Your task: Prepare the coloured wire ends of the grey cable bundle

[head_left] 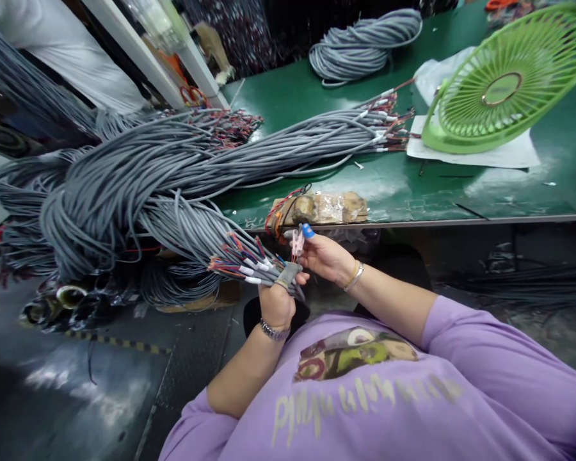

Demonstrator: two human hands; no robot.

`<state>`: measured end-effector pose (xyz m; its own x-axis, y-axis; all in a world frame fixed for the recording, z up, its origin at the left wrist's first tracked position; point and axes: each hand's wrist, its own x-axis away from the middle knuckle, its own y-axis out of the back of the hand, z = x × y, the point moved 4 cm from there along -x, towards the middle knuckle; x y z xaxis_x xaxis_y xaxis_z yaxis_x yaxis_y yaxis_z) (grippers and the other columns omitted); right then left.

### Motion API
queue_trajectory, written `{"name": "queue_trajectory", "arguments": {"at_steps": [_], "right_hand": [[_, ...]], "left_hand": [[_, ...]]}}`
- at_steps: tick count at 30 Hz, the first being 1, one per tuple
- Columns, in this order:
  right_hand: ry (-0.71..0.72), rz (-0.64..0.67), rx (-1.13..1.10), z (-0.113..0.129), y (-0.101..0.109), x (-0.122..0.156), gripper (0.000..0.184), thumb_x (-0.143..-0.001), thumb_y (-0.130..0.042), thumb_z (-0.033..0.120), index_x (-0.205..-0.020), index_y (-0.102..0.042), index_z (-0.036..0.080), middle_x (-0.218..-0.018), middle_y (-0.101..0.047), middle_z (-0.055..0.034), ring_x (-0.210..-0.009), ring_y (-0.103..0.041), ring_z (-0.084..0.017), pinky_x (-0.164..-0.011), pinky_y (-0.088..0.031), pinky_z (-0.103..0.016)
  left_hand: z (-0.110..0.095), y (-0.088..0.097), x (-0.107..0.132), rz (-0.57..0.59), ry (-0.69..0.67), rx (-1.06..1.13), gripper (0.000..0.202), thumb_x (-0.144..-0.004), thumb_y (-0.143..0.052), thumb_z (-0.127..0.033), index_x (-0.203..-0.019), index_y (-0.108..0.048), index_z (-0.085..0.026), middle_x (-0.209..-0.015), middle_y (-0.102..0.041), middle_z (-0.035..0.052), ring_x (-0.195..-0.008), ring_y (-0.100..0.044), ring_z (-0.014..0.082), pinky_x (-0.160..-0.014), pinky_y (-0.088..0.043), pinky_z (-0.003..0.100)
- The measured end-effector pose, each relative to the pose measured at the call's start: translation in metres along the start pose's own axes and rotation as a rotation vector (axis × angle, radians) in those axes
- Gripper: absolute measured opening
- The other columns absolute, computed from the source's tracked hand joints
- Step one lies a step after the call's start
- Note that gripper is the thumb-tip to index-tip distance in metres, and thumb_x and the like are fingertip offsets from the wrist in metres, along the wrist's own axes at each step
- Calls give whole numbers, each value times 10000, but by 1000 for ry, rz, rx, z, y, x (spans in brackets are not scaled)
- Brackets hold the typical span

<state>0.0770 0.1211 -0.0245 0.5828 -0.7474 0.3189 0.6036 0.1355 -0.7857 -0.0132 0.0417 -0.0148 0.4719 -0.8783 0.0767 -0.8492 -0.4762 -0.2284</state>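
My left hand (277, 305), wearing a metal watch, is wrapped round the end of a bundle of grey cables (269, 274). White bands and stripped ends with thin coloured wires (235, 256) stick out of the bundle to the left. My right hand (330, 257) has a blue cover on one fingertip. Its fingers pinch close to a small pale pink connector (297, 241), with thin orange wires running down from it towards my left hand. The exact contact of the fingertips is too small to make out.
A large heap of grey cables (110, 173) hangs over the green table (413, 192). At the table's edge lies a taped wooden block (331, 207) with red and black wires. A green fan (504, 89) and a cable coil (365, 45) stand farther back. Another person's white sleeve (72, 51) shows upper left.
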Motion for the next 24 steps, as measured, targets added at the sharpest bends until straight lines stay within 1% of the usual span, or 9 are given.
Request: {"name": "queue_trajectory", "arguments": {"at_steps": [6, 11, 15, 18, 22, 24], "right_hand": [[13, -23, 1, -1, -1, 0, 365, -817, -683, 527, -760, -653, 167, -727, -623, -20, -626, -501, -106, -553, -399, -218], [-21, 29, -35, -5, 2, 1, 456, -818, -612, 633, -844, -672, 182, -765, -633, -26, -650, -527, -115, -560, -410, -217], [-71, 64, 0, -5, 3, 3, 531, -839, -525, 686, -857, -673, 176, -750, -628, -37, -631, -523, -120, -565, -420, -224], [-88, 80, 27, -3, 2, 4, 472, -866, -537, 620, -844, -677, 170, -745, -631, -40, -617, -519, -119, -557, -418, -223], [-25, 55, 37, 0, 2, 3, 270, -895, -586, 401, -837, -688, 158, -719, -628, -22, -613, -515, -101, -551, -401, -204], [15, 36, 55, -1, 4, 3, 267, -885, -604, 393, -829, -689, 146, -704, -626, -16, -603, -507, -93, -550, -396, -201]], "left_hand": [[4, 3, -1, 17, -2, -12, 203, -696, -743, -280, -581, -629, -156, -482, -622, -14, -518, -666, 149, -604, -561, 280], [0, 3, 3, 50, -48, 19, 256, -698, -759, -320, -546, -634, -157, -485, -630, 3, -536, -675, 162, -608, -567, 292], [-4, 5, 8, 61, -93, 41, 230, -709, -756, -330, -585, -664, -159, -501, -636, 0, -541, -671, 155, -633, -578, 300], [-6, 5, 9, 55, -109, 49, 241, -697, -766, -338, -578, -660, -157, -492, -629, -1, -524, -659, 149, -637, -582, 303], [-6, 2, 8, 17, -95, 47, 240, -696, -752, -326, -564, -646, -157, -481, -627, -1, -514, -659, 150, -614, -576, 293], [-6, 1, 7, -5, -92, 51, 245, -700, -744, -301, -541, -625, -157, -473, -625, 1, -511, -660, 151, -608, -572, 288]]}}
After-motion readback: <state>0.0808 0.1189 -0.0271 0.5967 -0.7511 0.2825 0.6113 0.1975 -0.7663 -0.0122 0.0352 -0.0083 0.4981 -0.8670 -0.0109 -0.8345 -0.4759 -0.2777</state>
